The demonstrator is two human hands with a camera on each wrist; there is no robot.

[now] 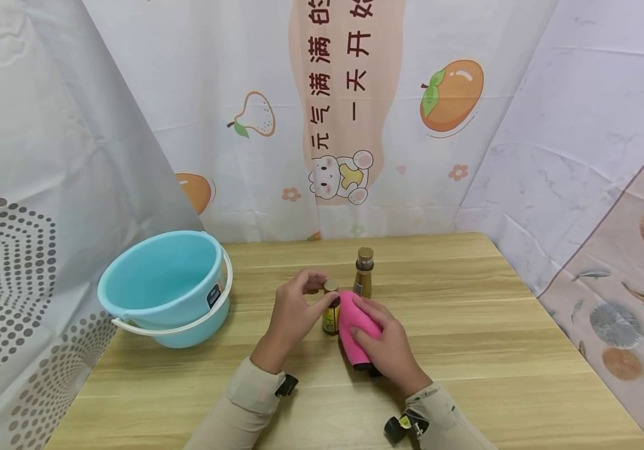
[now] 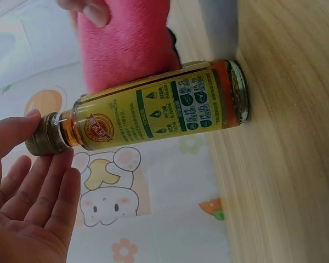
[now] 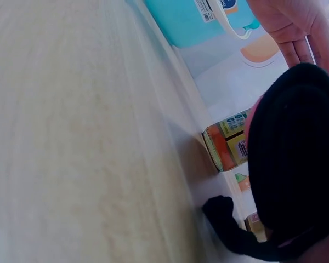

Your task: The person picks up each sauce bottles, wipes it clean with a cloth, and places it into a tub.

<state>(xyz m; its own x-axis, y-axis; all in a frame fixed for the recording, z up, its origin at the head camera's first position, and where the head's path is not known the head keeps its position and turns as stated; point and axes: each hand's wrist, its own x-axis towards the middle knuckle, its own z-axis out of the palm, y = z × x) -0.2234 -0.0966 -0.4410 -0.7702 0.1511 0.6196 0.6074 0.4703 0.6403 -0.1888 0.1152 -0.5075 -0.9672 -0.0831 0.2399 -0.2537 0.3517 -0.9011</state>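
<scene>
An oil bottle (image 2: 153,112) with a yellow label and amber contents stands upright on the table. My left hand (image 1: 294,312) is at its top, thumb and fingers pinching the brown cap (image 2: 45,134). My right hand (image 1: 386,344) grips a pink plush mitt-like thing (image 1: 351,325), which lies against the bottle's right side. Its end facing me is black (image 3: 296,148), with a black strap (image 3: 230,230) hanging from it. Just behind the mitt is a second brown-capped bottle (image 1: 364,276), its lower part hidden.
A light blue bucket (image 1: 159,300) with a white handle stands at the table's left. The wooden table (image 1: 479,350) ends at a printed curtain (image 1: 243,206) behind, and cloth also hangs along both sides.
</scene>
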